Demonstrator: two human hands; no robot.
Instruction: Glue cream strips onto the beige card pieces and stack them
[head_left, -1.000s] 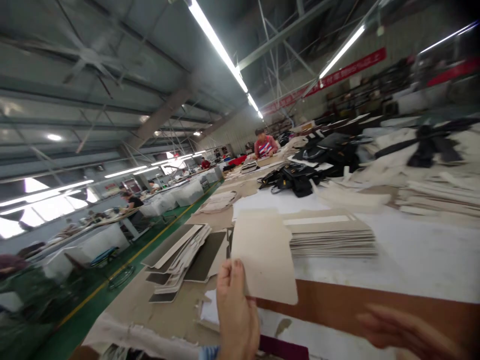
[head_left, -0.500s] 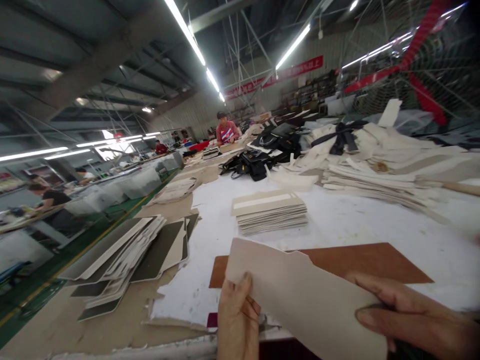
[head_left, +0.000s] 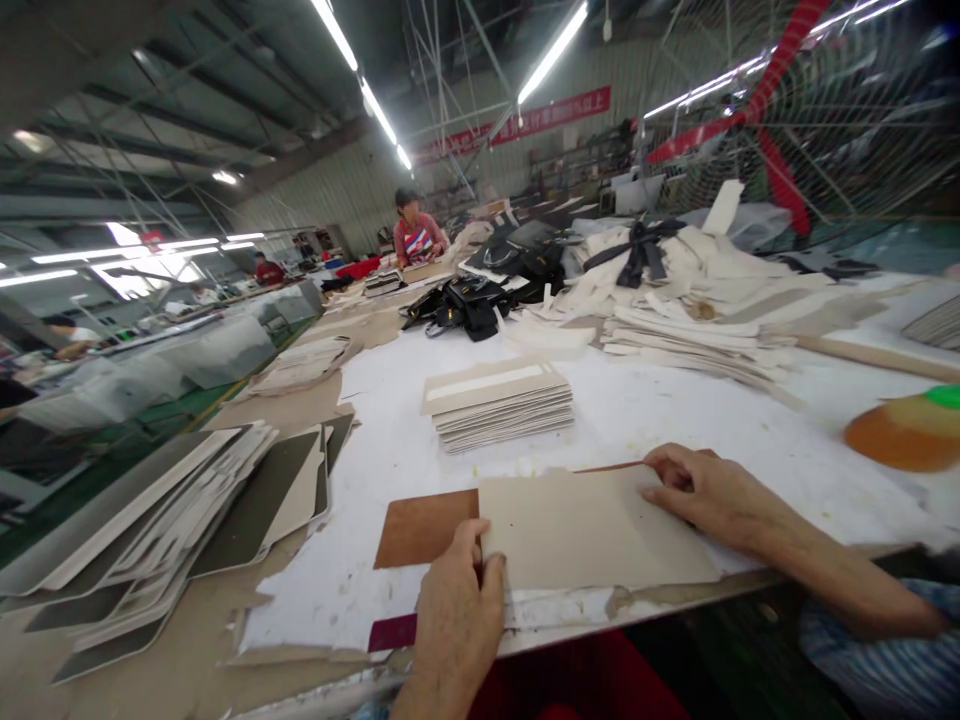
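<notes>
A beige sheet of fabric or board (head_left: 585, 530) lies over a brown leather-like strip (head_left: 424, 528) at the table's near edge. Its left edge is pinched between the thumb and fingers of my left hand (head_left: 465, 600). My right hand (head_left: 690, 490) has its fingers closed at the sheet's upper right edge, with the thumb on top; the strip's edge shows beside it. Most of the strip is hidden under the sheet. Just beyond stands a neat stack of beige folded panels (head_left: 499, 405), the top one carrying a white band.
Dark and pale cut panels (head_left: 180, 530) are piled at the left. Black bags (head_left: 480, 300) and heaped beige pieces (head_left: 690, 330) fill the back. An orange-brown container with green (head_left: 907, 425) sits at the right, near a large fan (head_left: 772, 130). A person (head_left: 418, 235) works at the far end.
The beige sheet has gone from being held up at a tilt to lying flat over the brown strip. My right hand has moved to its upper edge. The view has shifted right.
</notes>
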